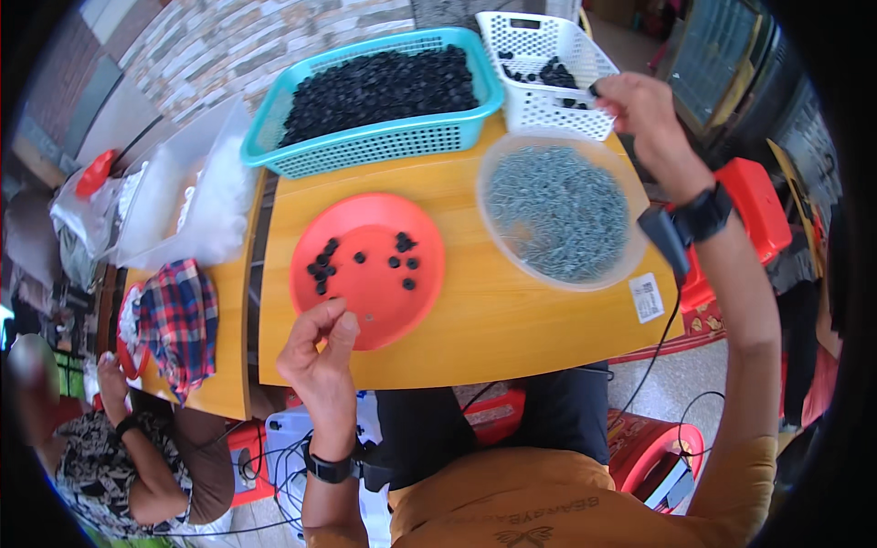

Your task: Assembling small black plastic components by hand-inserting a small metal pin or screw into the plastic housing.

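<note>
An orange-red round plate [375, 297] with several small black caps lies on the wooden table [512, 320]. My left hand [320, 352] hovers over the plate's near edge, its fingertips pinched together around something too small to make out. My right hand [639, 105] reaches over the white basket [534, 36] at the far right, pinching a small black cap above its near wall. A clear round bowl [559, 212] full of small grey metal parts sits between the two hands.
A teal basket [365, 142] heaped with black caps stands at the back. Clear plastic bags [196, 196] and a plaid cloth [178, 320] lie at left, where another person sits. Red stools [754, 205] stand to the right and below the table.
</note>
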Motion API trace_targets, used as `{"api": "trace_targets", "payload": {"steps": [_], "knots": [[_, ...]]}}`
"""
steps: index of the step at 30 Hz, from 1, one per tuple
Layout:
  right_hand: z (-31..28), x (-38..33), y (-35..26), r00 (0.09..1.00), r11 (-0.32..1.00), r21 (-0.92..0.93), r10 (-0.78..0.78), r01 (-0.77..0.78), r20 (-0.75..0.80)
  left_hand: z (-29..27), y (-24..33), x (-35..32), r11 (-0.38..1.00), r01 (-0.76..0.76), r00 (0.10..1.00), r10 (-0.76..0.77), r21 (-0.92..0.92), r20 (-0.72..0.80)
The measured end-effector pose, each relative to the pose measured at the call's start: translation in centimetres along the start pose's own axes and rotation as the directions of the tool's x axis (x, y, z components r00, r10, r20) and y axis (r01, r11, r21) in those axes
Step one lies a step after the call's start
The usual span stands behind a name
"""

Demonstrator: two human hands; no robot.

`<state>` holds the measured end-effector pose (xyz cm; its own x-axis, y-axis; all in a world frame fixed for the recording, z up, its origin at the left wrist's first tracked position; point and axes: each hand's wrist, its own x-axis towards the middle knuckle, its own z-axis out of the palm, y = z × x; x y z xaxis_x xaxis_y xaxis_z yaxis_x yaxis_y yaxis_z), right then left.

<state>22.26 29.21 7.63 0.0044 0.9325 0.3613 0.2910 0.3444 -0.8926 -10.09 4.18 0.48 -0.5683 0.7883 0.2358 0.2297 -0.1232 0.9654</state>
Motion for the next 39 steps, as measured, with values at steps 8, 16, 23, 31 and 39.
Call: {"api": "trace_targets", "payload": {"steps": [8,16,23,31,39], "knots": [[0.0,6.5,2.2,0.945,0.680,-0.699,-0.326,0.221,-0.019,-1.9,-2.4,4.5,0.992,0.002,0.998,-0.010,0.130,0.056],[3.1,-6.9,-0.6,0.939,0.862,-0.373,-0.297,0.342,0.175,0.6,-2.4,7.6,0.615,-0.456,0.885,0.239,0.643,0.399],[3.6,-13.1,-1.4,0.908,0.923,-0.170,-0.281,0.344,0.311,1.3,-3.5,8.1,0.507,-0.572,0.814,0.257,0.645,0.521],[6.6,-19.9,-4.0,0.912,0.995,0.070,-0.090,0.067,0.400,4.0,1.8,-0.7,0.684,-0.647,0.703,0.361,0.338,0.613],[8.2,-21.5,-4.5,0.777,0.767,0.330,0.326,-0.551,0.539,5.1,2.5,-3.7,0.753,-0.635,0.712,0.486,0.170,0.506]]}}
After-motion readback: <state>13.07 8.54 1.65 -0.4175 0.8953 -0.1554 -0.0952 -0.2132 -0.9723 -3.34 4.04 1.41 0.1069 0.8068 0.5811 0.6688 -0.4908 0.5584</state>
